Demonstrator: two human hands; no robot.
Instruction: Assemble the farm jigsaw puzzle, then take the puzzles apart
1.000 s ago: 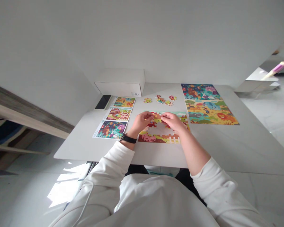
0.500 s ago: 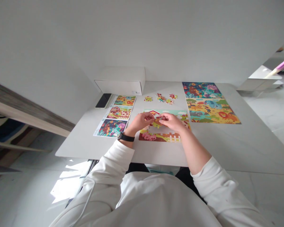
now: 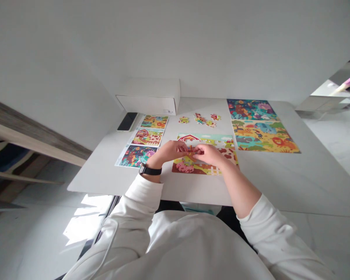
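Note:
Close together above the farm jigsaw puzzle (image 3: 184,167), my left hand (image 3: 171,151) and my right hand (image 3: 209,154) pinch a small orange and yellow puzzle piece (image 3: 190,156) between them. My fingers cover much of that piece, so its exact outline is hidden. The farm puzzle lies partly assembled, with a red barn, a pink pig, a white fence and a spotted cow's body showing; its middle is partly behind my hands. Beyond it lie several loose pieces, among them a yellow-green piece (image 3: 183,120) and a red piece (image 3: 214,116).
To the left lies a reference sheet (image 3: 147,137) with three pictures, beside a phone (image 3: 127,121). Behind them stands a white box (image 3: 147,104) against the wall. On the right are a dark jungle puzzle (image 3: 252,110) and a yellow savanna puzzle (image 3: 265,136).
Both hands have moved slightly down and left, staying close together. The piece between them now shows more orange and appears turned. The whole view has shifted a little.

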